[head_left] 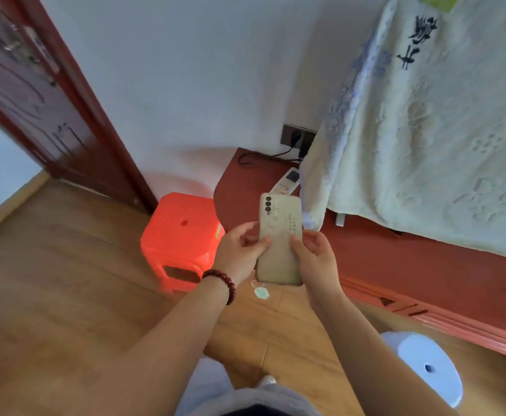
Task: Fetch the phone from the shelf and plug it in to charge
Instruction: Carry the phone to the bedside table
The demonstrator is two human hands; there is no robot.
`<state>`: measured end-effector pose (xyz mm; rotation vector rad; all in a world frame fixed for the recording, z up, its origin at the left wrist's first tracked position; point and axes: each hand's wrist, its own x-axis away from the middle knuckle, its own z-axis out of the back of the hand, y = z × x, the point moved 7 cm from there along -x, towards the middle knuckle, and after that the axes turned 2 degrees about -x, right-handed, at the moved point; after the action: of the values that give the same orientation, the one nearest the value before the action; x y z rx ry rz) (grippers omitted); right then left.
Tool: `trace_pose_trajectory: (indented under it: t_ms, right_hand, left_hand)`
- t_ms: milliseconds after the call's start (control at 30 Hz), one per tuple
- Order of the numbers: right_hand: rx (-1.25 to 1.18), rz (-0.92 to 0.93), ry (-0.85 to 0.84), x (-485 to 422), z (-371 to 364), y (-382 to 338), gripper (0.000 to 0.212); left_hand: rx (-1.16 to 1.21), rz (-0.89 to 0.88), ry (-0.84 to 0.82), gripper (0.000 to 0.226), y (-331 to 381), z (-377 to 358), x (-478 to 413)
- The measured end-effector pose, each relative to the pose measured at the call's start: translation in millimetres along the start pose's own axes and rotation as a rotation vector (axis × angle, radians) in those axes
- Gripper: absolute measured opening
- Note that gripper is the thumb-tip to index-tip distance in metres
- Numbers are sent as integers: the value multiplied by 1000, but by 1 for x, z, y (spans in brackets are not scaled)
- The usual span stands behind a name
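At the centre of the frame both hands hold the phone (279,238) upright, back outward: the left hand (239,250) pinches its left edge, thumb on the back, and the right hand (314,256) wraps the right edge. It looks light, rigid, smooth-cased and breakable, so gripping the long edges seems safest, leaving the bottom port free. Beyond, toward upper right, a black charger cable (263,156) lies on the red table (242,187) below the wall socket (297,136).

You stand on a warm wood-plank floor (65,280) beside a plain white wall (185,70), a dark red wooden door (26,94), an orange plastic stool (182,235) and a pale patterned bedspread (425,130).
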<state>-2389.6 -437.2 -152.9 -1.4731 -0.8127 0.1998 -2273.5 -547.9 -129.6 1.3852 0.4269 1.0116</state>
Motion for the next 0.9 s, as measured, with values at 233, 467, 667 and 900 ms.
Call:
trace_pose_trajectory:
  t_ms: [233,467,667,900]
  right_hand:
    - [97,-9,-191,8,-100,10,10]
    - [142,-68,-398,36,-237,42,10]
    - [221,-52,-569,88,-382,69,11]
    - [284,-85,-809,175,-530,113,17]
  left_hand:
    - [72,-23,171,33,-16,102,14]
    - [136,33,348,27,-52,236,38]
    - [235,108,529,18,-96,367,70]
    - [320,163,765,32,-151,511,141]
